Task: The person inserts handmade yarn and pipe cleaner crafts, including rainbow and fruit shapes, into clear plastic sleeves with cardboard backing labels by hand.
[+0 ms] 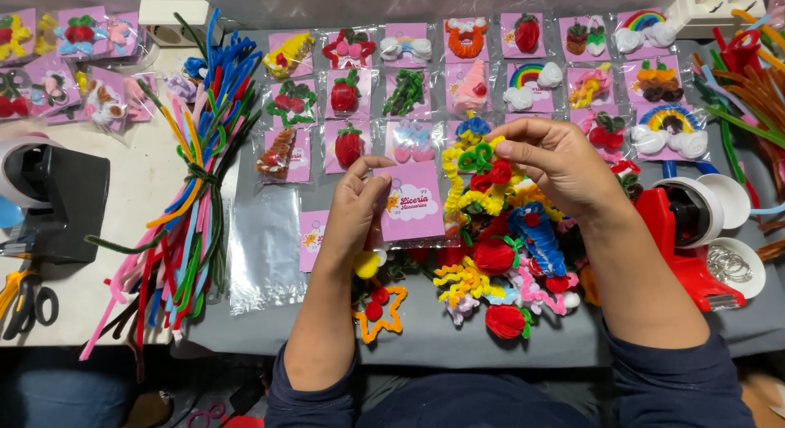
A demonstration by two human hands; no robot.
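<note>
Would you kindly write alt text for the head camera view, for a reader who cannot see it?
Seen from above, a person's left hand holds a pink backing card in a clear sleeve while the right hand pinches a small pipe-cleaner ornament over a pile of colourful ornaments. Rows of packaged ornaments lie beyond, and a bundle of pipe cleaners lies at left.

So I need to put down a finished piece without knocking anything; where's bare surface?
Bare grey mat lies below the empty clear bags, right of the pipe-cleaner bundle. Crowded: packaged rows above, the loose ornament pile between left hand and right hand.
</note>
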